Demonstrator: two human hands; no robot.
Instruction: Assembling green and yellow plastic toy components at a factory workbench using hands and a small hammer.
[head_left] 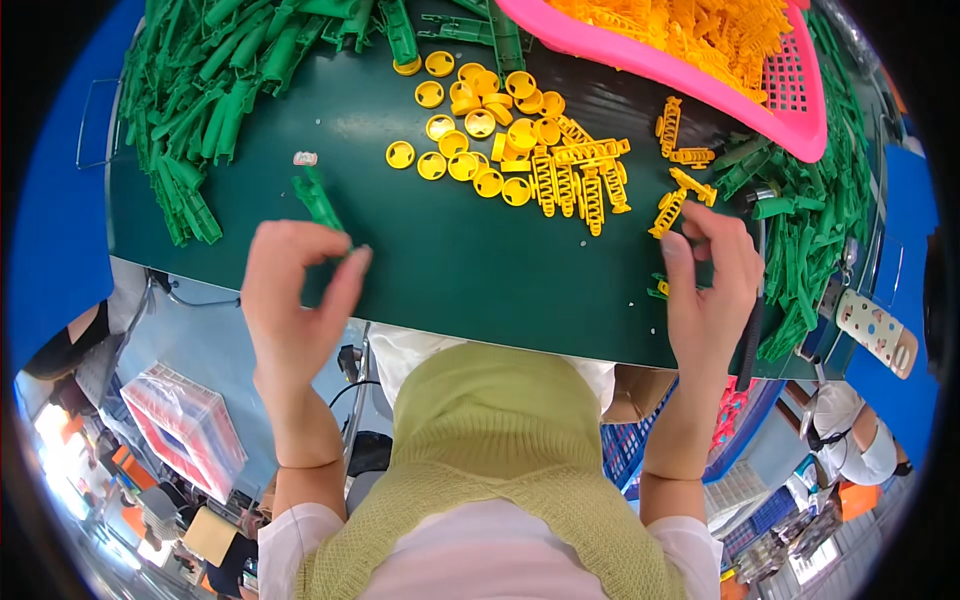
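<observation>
Fingers (352, 262) pinch green part (318, 200), table (450, 270)

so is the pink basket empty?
No, the pink basket at the top of the table is piled with yellow ladder-shaped plastic parts.

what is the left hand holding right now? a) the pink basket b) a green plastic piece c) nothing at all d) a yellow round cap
b: the left hand pinches a green plastic piece that sticks up above its fingertips over the dark green table, while the yellow round caps lie farther up the table and the pink basket sits at the top, untouched.
</observation>
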